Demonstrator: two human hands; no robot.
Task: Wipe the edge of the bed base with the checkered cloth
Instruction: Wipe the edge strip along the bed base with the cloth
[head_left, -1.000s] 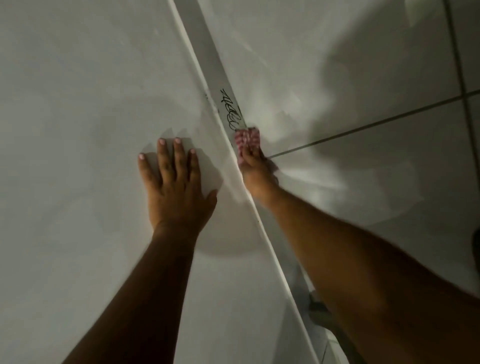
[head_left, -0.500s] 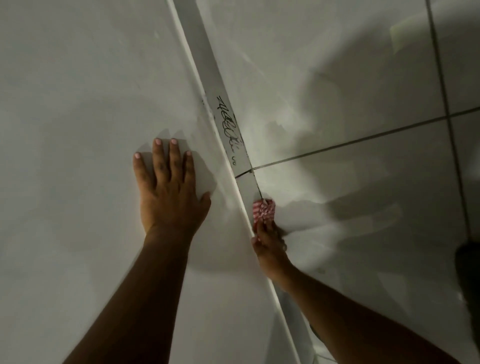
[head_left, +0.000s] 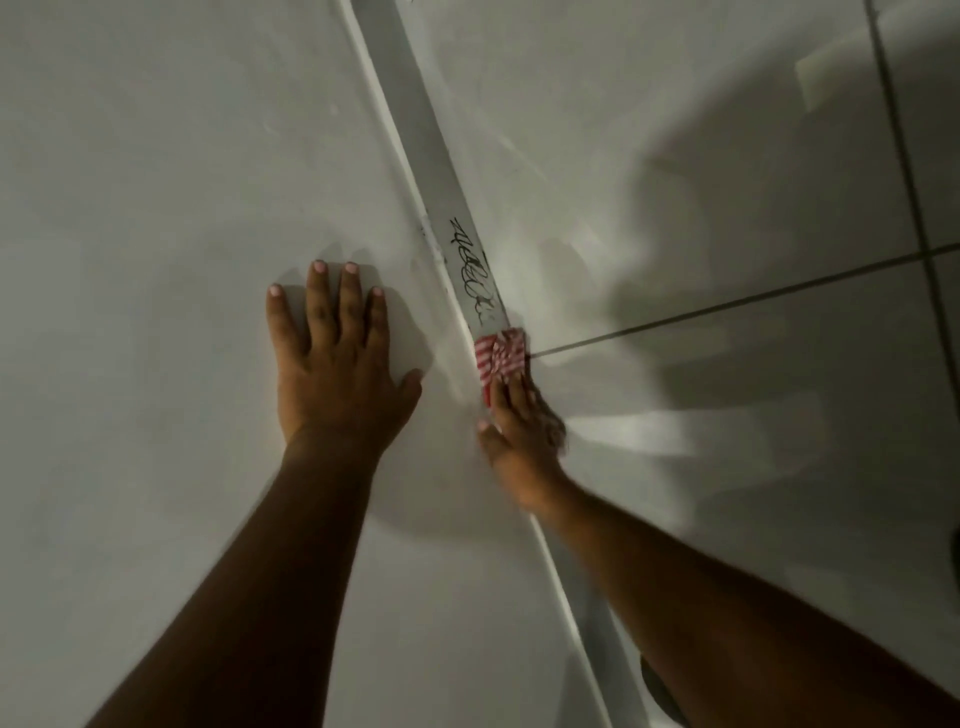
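Observation:
The white bed base fills the left half of the view, and its side edge (head_left: 415, 130) runs diagonally from top centre to bottom right, with black scribbled writing (head_left: 470, 273) on it. My right hand (head_left: 514, 426) presses a folded red-and-white checkered cloth (head_left: 500, 358) against that edge, just below the writing. My left hand (head_left: 337, 364) lies flat on the top of the bed base (head_left: 156, 208), fingers spread, holding nothing.
To the right of the edge is a pale tiled floor (head_left: 727, 467) with dark grout lines (head_left: 727, 304). A dark object (head_left: 662, 693) shows under my right forearm at the bottom, too hidden to identify.
My right hand slid the cloth down the edge toward me, then back up toward the writing. My left hand stayed flat in place.

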